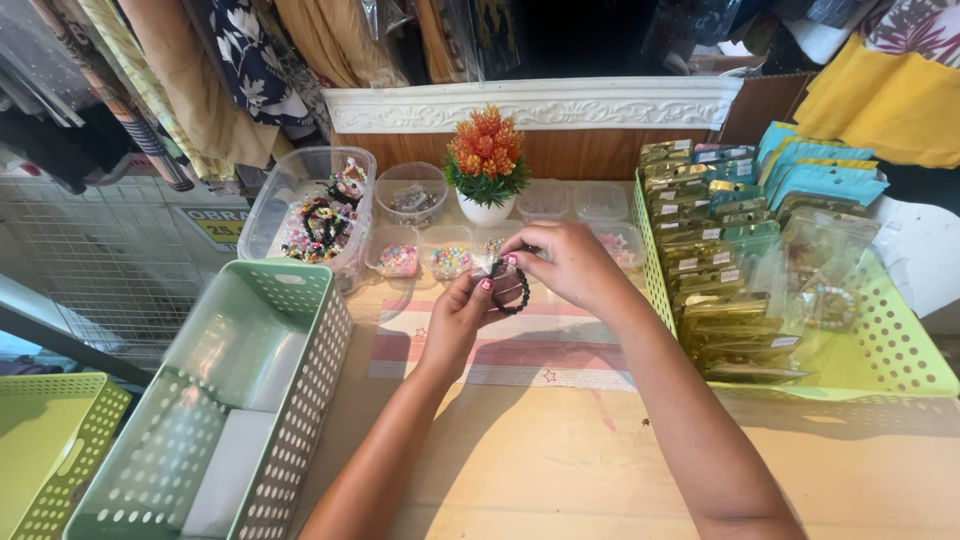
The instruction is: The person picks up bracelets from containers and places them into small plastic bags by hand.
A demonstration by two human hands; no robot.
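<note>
Green perforated basket (40,440) at far left edge, lime shade, partly out of view. Next to it, pale mint perforated basket (290,350) on the wooden table (560,470), with clear inner bins. Behind it, clear plastic tub (262,205) holding a heap of mixed bead bracelets. Row of small clear cups (400,260) with coloured beads runs along the back.

Centre: left hand (458,318) raised, thumb and fingertips pinched on a black bead bracelet (515,292), which hangs as a loop just above a pink-and-white striped mat (520,355). Right hand (565,262) meets it from above; its fingers close on a small white piece at the top of the same bracelet. Both hands together, touching at the fingertips, each clamped on the bracelet. Exact nature of the white piece: cannot tell.

Behind the hands, small potted plant (486,160), orange and green, white pot.

Right: lime perforated tray (900,360) packed with gold and teal flat packets (700,260), upright in rows.
</note>
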